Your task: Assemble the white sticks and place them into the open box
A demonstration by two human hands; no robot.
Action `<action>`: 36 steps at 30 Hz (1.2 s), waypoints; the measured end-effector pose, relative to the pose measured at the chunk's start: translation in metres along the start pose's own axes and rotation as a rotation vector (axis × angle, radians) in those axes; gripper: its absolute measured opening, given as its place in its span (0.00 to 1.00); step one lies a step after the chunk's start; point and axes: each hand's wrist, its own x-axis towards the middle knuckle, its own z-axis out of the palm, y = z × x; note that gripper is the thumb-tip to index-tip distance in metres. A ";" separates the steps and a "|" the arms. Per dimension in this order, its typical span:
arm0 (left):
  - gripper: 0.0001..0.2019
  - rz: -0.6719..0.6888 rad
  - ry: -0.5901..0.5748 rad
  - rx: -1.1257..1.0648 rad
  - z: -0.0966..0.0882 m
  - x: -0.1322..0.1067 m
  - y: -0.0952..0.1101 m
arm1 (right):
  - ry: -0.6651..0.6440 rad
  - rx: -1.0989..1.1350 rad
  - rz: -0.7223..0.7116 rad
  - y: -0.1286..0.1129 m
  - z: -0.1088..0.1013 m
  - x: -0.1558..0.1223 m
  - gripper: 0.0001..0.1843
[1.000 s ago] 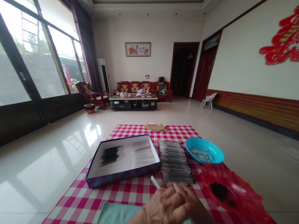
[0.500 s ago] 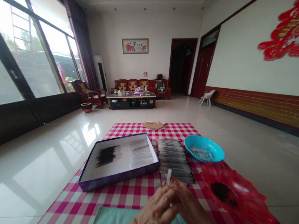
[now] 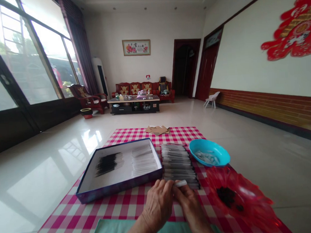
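Observation:
My left hand [image 3: 160,200] and my right hand [image 3: 187,201] meet over the near end of a row of pens. Between the right thumb and fingers a whitish translucent pen cap [image 3: 181,182] sticks out, pointing right. My left fingers are curled in beside it, closed on what looks like the same pen, mostly hidden by the hand. Just beyond lie the pens [image 3: 177,161], clear with dark ends, stacked side by side. To the left, a shallow box [image 3: 117,186] holds black refills [image 3: 107,163] and clear pen barrels [image 3: 144,160].
A blue bowl [image 3: 225,154] with translucent caps [image 3: 207,157] stands at right. Nearer is a red petal-shaped bowl [image 3: 251,195] holding small black parts [image 3: 226,196]. A green cloth [image 3: 112,230] lies in front on the checked tablecloth [image 3: 59,226]; cardboard pieces [image 3: 158,130] lie at the far edge.
My hands have moved slightly apart, from overlapping to side by side. The pen cap has swung from pointing up to lying nearly level, pointing right. The view has shifted a little.

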 end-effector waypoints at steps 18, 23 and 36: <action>0.09 0.025 0.066 0.020 0.012 -0.009 -0.014 | 0.136 -0.180 0.012 0.005 -0.011 0.004 0.17; 0.11 -0.119 -0.004 -0.251 0.014 -0.009 -0.014 | 0.040 -0.329 -0.078 -0.004 -0.017 0.006 0.15; 0.18 -0.515 -0.566 -1.271 -0.003 0.009 -0.023 | -0.099 -0.356 -0.076 -0.027 -0.024 -0.001 0.13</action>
